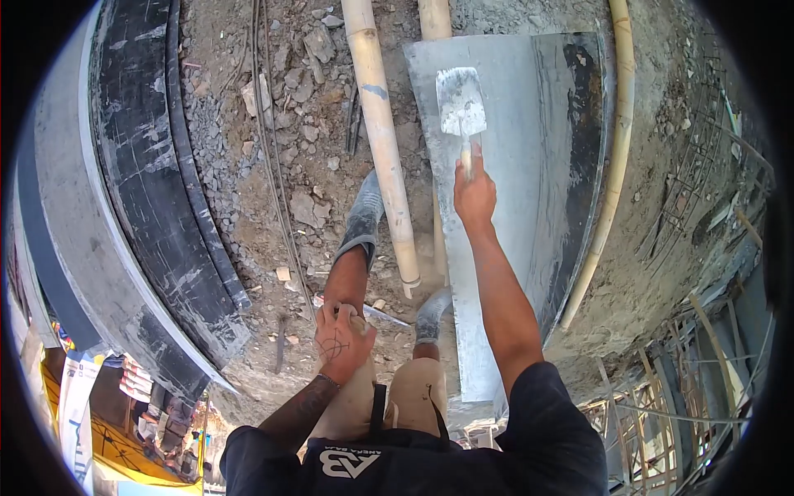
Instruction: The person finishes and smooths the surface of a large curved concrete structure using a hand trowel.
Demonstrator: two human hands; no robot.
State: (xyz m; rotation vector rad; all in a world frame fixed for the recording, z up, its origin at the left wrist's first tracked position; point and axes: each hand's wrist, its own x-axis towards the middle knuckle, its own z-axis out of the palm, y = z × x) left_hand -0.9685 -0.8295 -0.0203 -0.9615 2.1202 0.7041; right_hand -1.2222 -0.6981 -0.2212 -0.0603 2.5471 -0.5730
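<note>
My right hand (pixel 475 192) is wrapped around the pale handle of a trowel (pixel 461 101), arm stretched forward. The trowel's broad blade is coated in white and lies over the upper part of a large grey panel (pixel 504 215). Dark, worn patches run along the panel's right edge. My left hand (pixel 343 337) is closed close to my bent knee, fingers curled around a small pale piece, mostly hidden by the fingers. Just right of that hand shows a thin greyish strip (pixel 385 315).
Bamboo poles (pixel 382 140) lie left of the panel and another pole (pixel 616 165) runs along its right side. Further left are long black-and-grey curved panels (pixel 145 157) and thin rods (pixel 269 149). Rubble (pixel 310 207) covers the ground. Wooden sticks and scrap (pixel 662 397) pile up at lower right.
</note>
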